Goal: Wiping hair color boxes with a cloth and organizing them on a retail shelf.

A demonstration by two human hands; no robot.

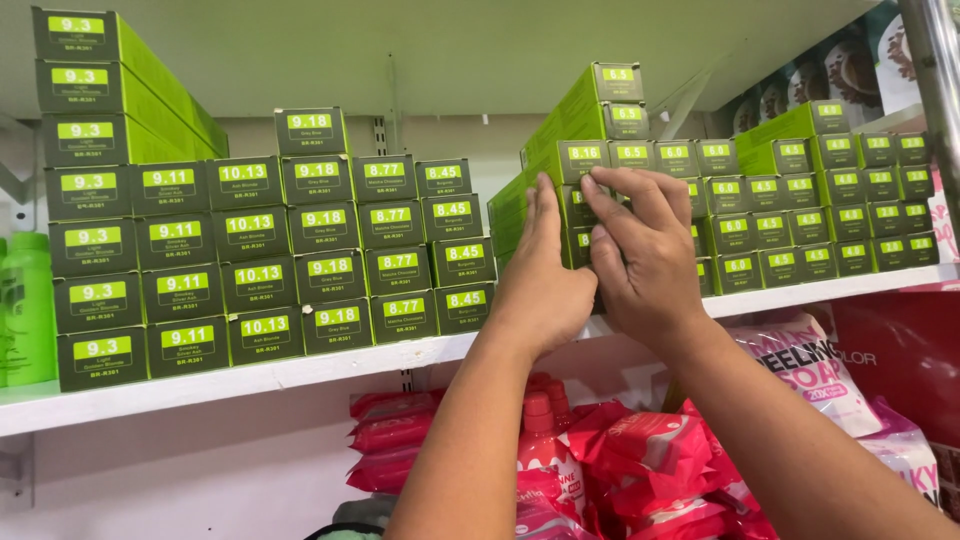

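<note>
Head view shows two bare hands up at a white shelf (300, 372) full of small green boxes. The left hand (541, 272) is flat, with its fingers straight and close together, and it presses on the left side of a stack of green boxes (578, 200) that sits on the shelf near its middle. The right hand (645, 255) is spread wider, and its fingers lie over the front of the same stack, touching the box ends. Neither hand is wrapped around a box; both just push on the stack, which leans a little to one side. On the shelf to the left of the stack, past a gap, stand neat rows of green boxes with bright labels (290, 265), and a taller pile (95, 120) rises at the far left end. A green bottle (28, 310) stands at that end of the shelf too. On the shelf to the right of the stack sit more small green boxes (830, 210) in rows. Under the shelf, below the hands, lie red soft packs (650, 450), and a white and pink bag (815, 370) is just under the shelf's right part.
</note>
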